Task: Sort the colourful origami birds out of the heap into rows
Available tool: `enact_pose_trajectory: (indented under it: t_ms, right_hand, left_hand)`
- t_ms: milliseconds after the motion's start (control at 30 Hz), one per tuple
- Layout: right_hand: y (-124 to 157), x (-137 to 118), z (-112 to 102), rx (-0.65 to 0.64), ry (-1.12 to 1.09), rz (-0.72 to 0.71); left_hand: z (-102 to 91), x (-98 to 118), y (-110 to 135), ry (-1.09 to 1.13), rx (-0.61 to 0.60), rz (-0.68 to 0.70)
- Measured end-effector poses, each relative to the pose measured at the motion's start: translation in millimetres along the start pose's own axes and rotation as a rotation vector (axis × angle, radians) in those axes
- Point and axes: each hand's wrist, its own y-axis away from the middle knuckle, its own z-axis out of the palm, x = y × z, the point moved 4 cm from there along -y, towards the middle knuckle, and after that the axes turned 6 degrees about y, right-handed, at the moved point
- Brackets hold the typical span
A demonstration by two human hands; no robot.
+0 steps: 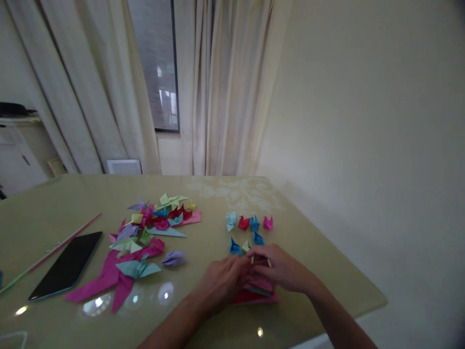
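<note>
My left hand [221, 277] and my right hand [285, 267] meet over a small stack of coloured paper [254, 296] near the table's front right. Both have their fingers curled in on a piece of pink paper [259, 281], partly hidden beneath them. Red, teal and pink edges show below it. Just beyond my fingers stand small folded paper birds: a blue one [235, 246], a pale green one [246, 246] partly covered by my hands, and another blue one [258, 238]. Farther back is a row with a light blue bird [231, 221], a red one [243, 223] and a magenta one [268, 223].
A heap of folded paper shapes lies left of centre, with a large magenta piece [109, 276], a teal crane [138, 267] and a purple one [175, 259]. A black tablet [67, 265] and a thin pink-and-green stick [54, 249] lie farther left. A wall [363, 145] borders the table's right side.
</note>
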Motion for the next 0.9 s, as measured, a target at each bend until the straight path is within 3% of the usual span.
enact_pose_trajectory:
  t_ms: [167, 333, 433, 633, 767, 833, 900]
  right_hand:
    - [32.1, 36.2, 20.5, 0.303, -0.131, 0.109]
    - [33.7, 57.1, 52.5, 0.422, -0.080, 0.082]
    - [33.6, 57.8, 59.1, 0.429, 0.013, 0.080]
    - [34.2, 45.8, 64.1, 0.300, 0.170, 0.086]
    - [35.0, 40.5, 63.5, 0.299, 0.222, 0.097]
    - [36.3, 40.4, 62.3, 0.304, 0.231, 0.114]
    - [37.3, 40.5, 61.4, 0.306, 0.231, 0.116]
  left_hand:
    - [7.2, 3.4, 10.6, -0.121, -0.015, -0.040]
    - [15.4, -0.6, 17.9, -0.120, -0.066, -0.107]
    - [21.6, -6.3, 15.5, -0.151, -0.097, -0.165]
    - [26.4, -7.7, 8.8, -0.217, -0.175, -0.180]
    - [10.9, -3.0, 11.1, -0.232, -0.183, -0.138]
    - [-9.0, -6.3, 17.8, -0.247, -0.134, -0.138]
    - [-37.1, -19.7, 30.0, -0.306, -0.041, -0.240]
